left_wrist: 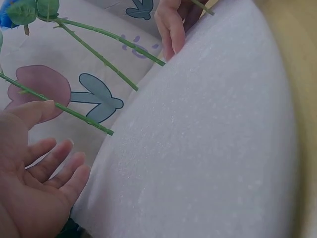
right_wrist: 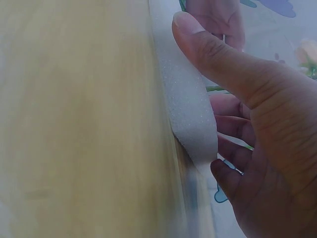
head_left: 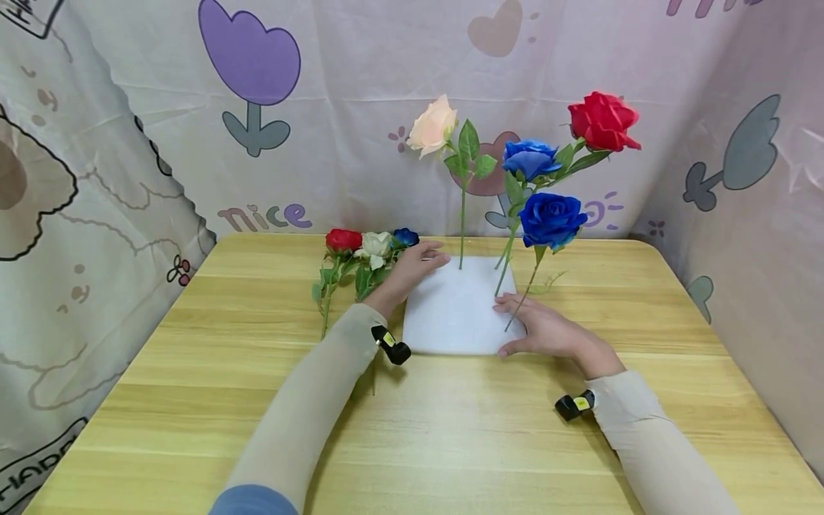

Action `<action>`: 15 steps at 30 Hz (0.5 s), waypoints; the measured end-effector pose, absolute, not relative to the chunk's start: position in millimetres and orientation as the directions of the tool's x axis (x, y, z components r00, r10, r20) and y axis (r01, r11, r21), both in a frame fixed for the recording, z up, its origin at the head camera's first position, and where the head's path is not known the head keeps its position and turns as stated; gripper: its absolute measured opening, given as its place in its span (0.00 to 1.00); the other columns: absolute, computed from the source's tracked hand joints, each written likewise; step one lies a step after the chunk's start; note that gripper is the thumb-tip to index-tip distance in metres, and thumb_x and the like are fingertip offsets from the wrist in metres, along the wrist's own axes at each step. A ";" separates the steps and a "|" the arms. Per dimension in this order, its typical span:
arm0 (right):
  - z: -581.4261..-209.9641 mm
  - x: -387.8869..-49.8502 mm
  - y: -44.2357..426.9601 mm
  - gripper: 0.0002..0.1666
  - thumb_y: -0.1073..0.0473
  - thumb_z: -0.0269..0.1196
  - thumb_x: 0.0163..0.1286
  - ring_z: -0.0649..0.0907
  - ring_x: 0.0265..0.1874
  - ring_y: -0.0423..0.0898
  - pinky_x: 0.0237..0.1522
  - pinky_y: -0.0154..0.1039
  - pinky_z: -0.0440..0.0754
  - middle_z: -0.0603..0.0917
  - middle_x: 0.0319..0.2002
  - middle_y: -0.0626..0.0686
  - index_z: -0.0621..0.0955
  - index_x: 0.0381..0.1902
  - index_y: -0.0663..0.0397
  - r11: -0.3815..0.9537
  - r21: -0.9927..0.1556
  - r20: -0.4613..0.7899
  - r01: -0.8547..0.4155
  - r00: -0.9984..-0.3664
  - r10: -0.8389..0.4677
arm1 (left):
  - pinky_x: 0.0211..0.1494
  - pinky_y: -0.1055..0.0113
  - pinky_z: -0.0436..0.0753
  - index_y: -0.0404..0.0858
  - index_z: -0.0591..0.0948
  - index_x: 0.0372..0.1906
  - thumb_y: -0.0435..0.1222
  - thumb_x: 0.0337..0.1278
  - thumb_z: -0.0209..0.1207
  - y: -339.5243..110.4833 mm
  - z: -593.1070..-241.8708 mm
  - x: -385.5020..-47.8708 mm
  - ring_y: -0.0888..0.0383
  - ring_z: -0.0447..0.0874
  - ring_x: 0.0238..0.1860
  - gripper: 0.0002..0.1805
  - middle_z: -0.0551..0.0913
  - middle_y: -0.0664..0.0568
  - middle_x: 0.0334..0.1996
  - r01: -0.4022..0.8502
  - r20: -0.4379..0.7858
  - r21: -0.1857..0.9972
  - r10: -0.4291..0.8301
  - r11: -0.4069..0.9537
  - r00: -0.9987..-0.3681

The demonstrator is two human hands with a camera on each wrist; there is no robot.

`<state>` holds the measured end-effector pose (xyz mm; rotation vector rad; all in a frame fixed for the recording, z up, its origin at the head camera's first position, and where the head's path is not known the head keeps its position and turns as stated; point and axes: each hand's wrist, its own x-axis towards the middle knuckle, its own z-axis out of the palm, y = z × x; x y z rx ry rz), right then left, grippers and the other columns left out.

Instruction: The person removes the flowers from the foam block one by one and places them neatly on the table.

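A square white foam board lies on the table. Stems stand in it: a peach rose at the back, with two blue roses and a red rose toward the right. My left hand is at the board's back left corner, its fingers relaxed and spread beside the peach rose's stem, holding nothing. At the right front corner, my right hand rests against the board, thumb by the front edge and fingers lightly bent over the top, next to a blue rose's stem.
Left of the board, partly behind my left forearm, lie more flowers: a red one, a white one and a blue one. A printed cloth hangs behind the wooden table and along its sides.
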<state>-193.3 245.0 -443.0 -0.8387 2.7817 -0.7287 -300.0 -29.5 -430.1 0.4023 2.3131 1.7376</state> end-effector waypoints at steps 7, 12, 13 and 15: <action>-443.4 -194.1 246.1 0.56 0.34 0.75 0.47 0.57 0.72 0.61 0.71 0.59 0.56 0.65 0.71 0.59 0.72 0.67 0.62 0.726 -0.481 0.003 -0.491 -0.829 -0.559 | 0.58 0.63 0.79 0.35 0.71 0.67 0.43 0.64 0.63 -15.6 -440.9 -313.8 0.52 0.76 0.58 0.30 0.78 0.45 0.56 0.054 -0.018 0.976 0.328 0.210 -0.945; -442.8 -193.6 245.6 0.56 0.35 0.75 0.47 0.58 0.72 0.62 0.70 0.59 0.56 0.66 0.71 0.60 0.72 0.67 0.62 0.724 -0.478 0.009 -0.498 -0.827 -0.562 | 0.55 0.65 0.81 0.35 0.75 0.64 0.42 0.64 0.63 -4.3 -442.8 -321.4 0.52 0.78 0.55 0.27 0.79 0.46 0.55 0.083 0.007 0.970 0.311 0.229 -0.950; -442.7 -193.6 245.3 0.56 0.35 0.75 0.47 0.58 0.72 0.61 0.70 0.59 0.56 0.66 0.71 0.60 0.72 0.67 0.62 0.723 -0.478 0.010 -0.499 -0.826 -0.563 | 0.54 0.65 0.81 0.36 0.75 0.63 0.42 0.64 0.63 -2.5 -443.0 -322.4 0.52 0.78 0.54 0.26 0.79 0.46 0.55 0.091 0.013 0.967 0.308 0.238 -0.951; -442.6 -193.9 244.9 0.55 0.35 0.75 0.48 0.58 0.72 0.62 0.70 0.59 0.56 0.66 0.70 0.60 0.72 0.66 0.62 0.723 -0.475 0.012 -0.501 -0.825 -0.564 | 0.53 0.66 0.82 0.36 0.76 0.62 0.42 0.65 0.63 0.2 -443.5 -324.2 0.52 0.79 0.54 0.25 0.80 0.45 0.55 0.105 0.025 0.961 0.300 0.255 -0.954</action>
